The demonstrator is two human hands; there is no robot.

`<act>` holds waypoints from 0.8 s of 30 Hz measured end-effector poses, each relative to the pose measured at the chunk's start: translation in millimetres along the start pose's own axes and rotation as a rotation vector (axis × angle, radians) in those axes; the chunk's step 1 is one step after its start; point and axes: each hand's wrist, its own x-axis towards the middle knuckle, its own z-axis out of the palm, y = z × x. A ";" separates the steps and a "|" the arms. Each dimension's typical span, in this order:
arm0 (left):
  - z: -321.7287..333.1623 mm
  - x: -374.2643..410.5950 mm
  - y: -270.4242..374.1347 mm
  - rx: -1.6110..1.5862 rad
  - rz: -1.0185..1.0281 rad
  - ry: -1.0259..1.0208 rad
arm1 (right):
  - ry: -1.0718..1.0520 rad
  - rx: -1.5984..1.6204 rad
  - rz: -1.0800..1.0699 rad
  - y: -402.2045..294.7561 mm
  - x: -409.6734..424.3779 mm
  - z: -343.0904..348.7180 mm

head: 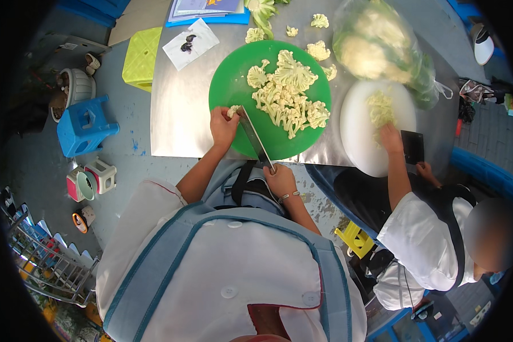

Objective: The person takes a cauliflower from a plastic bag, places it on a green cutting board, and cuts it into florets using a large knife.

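My left hand (224, 127) pinches a small cauliflower floret (233, 111) at the left edge of a round green cutting board (273, 149). In my right hand (280, 180) is the handle of a knife (255, 137), whose blade slants up and left across the board, its tip by the floret. Cut cauliflower pieces (284, 100) lie heaped on the right half of the board. Beyond the board, loose florets (318, 50) and a leafy cauliflower piece (261, 13) rest on the metal table (177, 115).
At right, a co-worker (431, 231) holds a cleaver (412, 147) beside cauliflower on a white board (355, 128). A plastic bag of cauliflower (376, 47) lies behind it. Papers (209, 6) and a white sheet (191, 44) lie at the back left. Yellow (142, 57) and blue stools (85, 126) stand left.
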 end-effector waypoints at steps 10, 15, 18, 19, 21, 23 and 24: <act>-9.1 16.3 -31.7 -0.269 -0.247 -0.165 | 0.059 0.205 0.076 25.3 21.8 0.4; -3.5 13.1 -28.6 -0.259 -0.172 -0.109 | 0.070 -0.008 -0.069 -0.4 -2.2 -22.7; -5.9 12.5 -14.4 -0.181 -0.149 -0.102 | 0.093 -0.096 -0.050 -10.6 -7.5 -13.2; -5.0 12.4 -11.3 -0.157 -0.137 -0.110 | 0.084 -0.065 -0.046 -6.9 -4.5 -8.6; -7.4 11.9 -8.4 -0.103 -0.115 -0.119 | 0.102 -0.088 -0.059 -1.1 3.1 1.8; -6.7 14.9 -9.8 -0.101 -0.103 -0.141 | 0.121 -0.044 -0.080 4.6 12.3 8.5; -6.8 15.9 -10.1 -0.101 -0.096 -0.153 | 0.131 0.013 -0.095 6.9 17.6 10.5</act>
